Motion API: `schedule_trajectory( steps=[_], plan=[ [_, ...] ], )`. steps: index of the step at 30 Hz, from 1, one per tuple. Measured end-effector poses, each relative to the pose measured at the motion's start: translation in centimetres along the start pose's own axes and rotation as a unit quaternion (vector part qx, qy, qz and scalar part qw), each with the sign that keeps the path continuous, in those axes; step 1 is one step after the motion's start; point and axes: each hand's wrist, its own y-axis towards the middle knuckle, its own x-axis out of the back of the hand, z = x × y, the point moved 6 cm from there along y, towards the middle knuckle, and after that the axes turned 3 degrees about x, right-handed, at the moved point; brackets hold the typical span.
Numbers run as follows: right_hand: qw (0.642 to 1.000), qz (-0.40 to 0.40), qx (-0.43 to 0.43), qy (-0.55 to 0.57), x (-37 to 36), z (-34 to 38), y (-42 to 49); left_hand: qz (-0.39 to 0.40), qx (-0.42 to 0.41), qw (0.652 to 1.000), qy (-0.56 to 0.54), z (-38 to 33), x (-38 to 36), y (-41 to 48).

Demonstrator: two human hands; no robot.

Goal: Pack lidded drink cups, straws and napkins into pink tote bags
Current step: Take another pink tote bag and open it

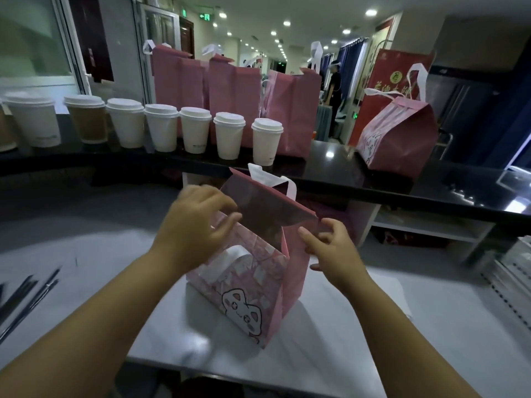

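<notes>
pink tote bag (253,285) with white cat print; white cups (265,142); black counter (344,168).

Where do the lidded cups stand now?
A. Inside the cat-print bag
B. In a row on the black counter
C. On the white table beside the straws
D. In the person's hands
B: the lidded cups line the black counter, behind the pink bag.

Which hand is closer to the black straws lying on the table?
Left. The left hand grips the pink tote bag at its left rim, toward the straws; the right hand pinches its right edge, farther away.
</notes>
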Motion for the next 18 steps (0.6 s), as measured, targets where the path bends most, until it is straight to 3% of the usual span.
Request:
schedule_trajectory(
  steps=[3,5,8,13,18],
  plan=[
    [0.998,0.048,0.018,-0.039,-1.4,1.0,-0.8,0.088,0.18,0.98,0.003,4.9,-2.1,1.7],
    [0.992,0.076,0.039,-0.094,-2.3,1.8,-1.1,0.158,0.24,0.957,-0.04,7.0,-3.4,2.1],
    [0.988,0.083,0.051,-0.122,-2.7,2.3,0.0,0.159,0.251,0.951,-0.085,7.6,-3.4,2.2],
    [0.982,0.071,0.049,-0.169,-2.0,2.4,3.0,0.124,0.227,0.966,-0.024,7.2,-1.8,1.2],
    [0.979,0.056,0.047,-0.192,-1.7,2.2,4.7,0.129,0.236,0.963,-0.03,7.6,-1.5,0.3]
  ],
)
